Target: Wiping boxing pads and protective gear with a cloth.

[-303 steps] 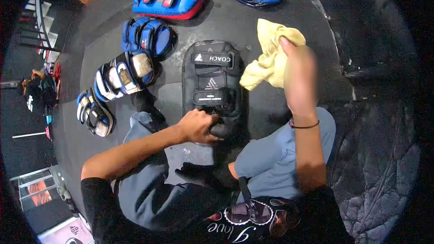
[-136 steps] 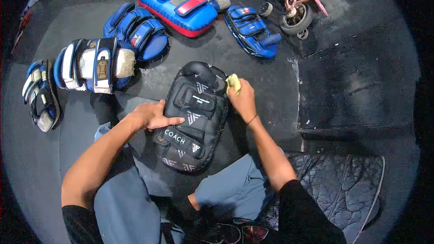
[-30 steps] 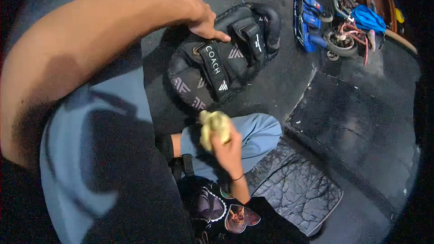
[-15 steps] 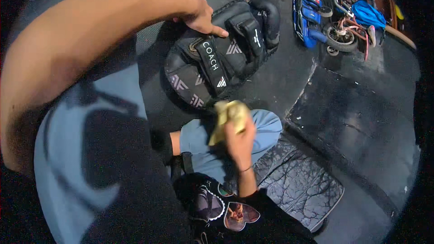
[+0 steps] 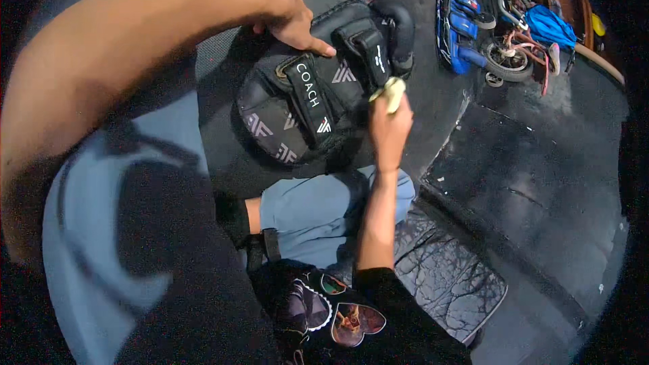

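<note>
Head view of two bare hands at a black, padded strike shield (image 5: 270, 105), which lies on the dark floor (image 5: 433, 138) with its strapped face up, set obliquely between the fingers of both hands. The left hand (image 5: 291, 21) reaches over from the left and rests at the shield's far long side; one digit is stretched out onto the face between the two straps, while the remaining fingers are largely hidden, so that whether they stand together or apart cannot be told. The lettered strap (image 5: 309, 103) lies below the tip of this digit, the second strap (image 5: 368, 46) to its right, and the thick, curved bolster (image 5: 400, 30) farther right, at the shield's end. The right hand (image 5: 392, 125) has its fingers clamped on a bunched, pale yellow cloth (image 5: 395, 89), which shows above the knuckles at the shield's near long side, close to the lower end of the second strap; contact between cloth and shield is not clearly visible. Below the right fingers lies a bent leg in blue-grey trousers (image 5: 304, 206), and lower right, beyond the forearm, a dark, creased mat (image 5: 453, 277). Up and to the right of the same fingers, well apart from them, are a blue pad (image 5: 461, 30) and a small pink bicycle (image 5: 531, 51) lying on its side
</note>
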### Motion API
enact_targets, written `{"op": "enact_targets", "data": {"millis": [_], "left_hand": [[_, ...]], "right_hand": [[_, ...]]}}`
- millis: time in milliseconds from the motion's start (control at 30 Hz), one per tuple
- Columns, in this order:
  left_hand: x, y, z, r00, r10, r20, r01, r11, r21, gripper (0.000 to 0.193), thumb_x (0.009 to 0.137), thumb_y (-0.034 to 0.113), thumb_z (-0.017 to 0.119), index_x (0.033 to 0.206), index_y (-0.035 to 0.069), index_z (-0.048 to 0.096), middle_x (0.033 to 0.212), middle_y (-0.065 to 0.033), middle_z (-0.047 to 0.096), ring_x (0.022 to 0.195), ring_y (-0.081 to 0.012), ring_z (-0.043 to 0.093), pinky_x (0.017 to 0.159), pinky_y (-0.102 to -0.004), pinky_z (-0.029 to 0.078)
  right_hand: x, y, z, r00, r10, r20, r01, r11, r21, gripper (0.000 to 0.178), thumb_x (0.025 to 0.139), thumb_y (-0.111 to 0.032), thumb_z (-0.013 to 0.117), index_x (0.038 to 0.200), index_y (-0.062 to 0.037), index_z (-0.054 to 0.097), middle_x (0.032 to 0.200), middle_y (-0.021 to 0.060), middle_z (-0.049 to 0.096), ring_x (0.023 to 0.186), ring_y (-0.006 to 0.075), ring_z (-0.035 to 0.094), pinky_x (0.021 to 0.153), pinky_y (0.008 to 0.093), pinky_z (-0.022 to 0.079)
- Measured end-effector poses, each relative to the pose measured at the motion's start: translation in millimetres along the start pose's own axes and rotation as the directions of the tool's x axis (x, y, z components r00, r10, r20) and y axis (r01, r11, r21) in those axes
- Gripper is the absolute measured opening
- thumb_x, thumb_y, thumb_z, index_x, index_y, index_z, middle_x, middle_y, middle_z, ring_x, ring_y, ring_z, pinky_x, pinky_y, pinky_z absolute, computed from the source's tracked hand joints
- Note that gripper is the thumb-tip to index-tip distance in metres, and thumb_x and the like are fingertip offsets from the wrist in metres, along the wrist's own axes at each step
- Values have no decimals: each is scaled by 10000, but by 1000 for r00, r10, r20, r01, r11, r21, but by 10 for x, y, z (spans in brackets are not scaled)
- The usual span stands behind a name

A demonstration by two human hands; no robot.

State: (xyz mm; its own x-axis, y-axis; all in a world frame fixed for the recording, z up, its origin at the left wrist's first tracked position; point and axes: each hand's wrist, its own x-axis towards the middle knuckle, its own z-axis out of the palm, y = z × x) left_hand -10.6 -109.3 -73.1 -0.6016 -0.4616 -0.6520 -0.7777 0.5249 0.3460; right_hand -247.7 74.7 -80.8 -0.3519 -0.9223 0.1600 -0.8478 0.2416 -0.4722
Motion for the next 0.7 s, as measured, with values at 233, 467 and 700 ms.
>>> {"op": "enact_targets", "data": {"millis": [233,467,700], "left_hand": [[-27,-78,57,998,-62,3,62,998,-7,1096,776,930,293,1068,-38,716,1144,-260,676,1109,-394,642,976,-479,489],[-56,-136,99,1000,-1,11,2,999,-52,1085,778,926,306,1089,-31,711,1156,-249,676,1121,-390,638,978,-478,488],[-33,-86,41,1000,-11,1,11,997,-74,1091,785,920,305,1165,-33,678,1200,-250,658,1168,-383,616,995,-474,482]], "right_hand": [[-897,-789,-395,892,-65,447,-4,989,150,247,822,-87,630,1034,39,610,878,118,629,813,218,611,760,346,498],[36,-208,-641,967,250,49,-255,947,195,286,929,-215,648,1074,30,671,913,71,713,776,128,635,697,310,518],[-268,-385,5,995,-98,7,98,983,-157,303,846,-73,625,1107,44,524,1082,243,526,1015,449,557,857,455,469]]}}
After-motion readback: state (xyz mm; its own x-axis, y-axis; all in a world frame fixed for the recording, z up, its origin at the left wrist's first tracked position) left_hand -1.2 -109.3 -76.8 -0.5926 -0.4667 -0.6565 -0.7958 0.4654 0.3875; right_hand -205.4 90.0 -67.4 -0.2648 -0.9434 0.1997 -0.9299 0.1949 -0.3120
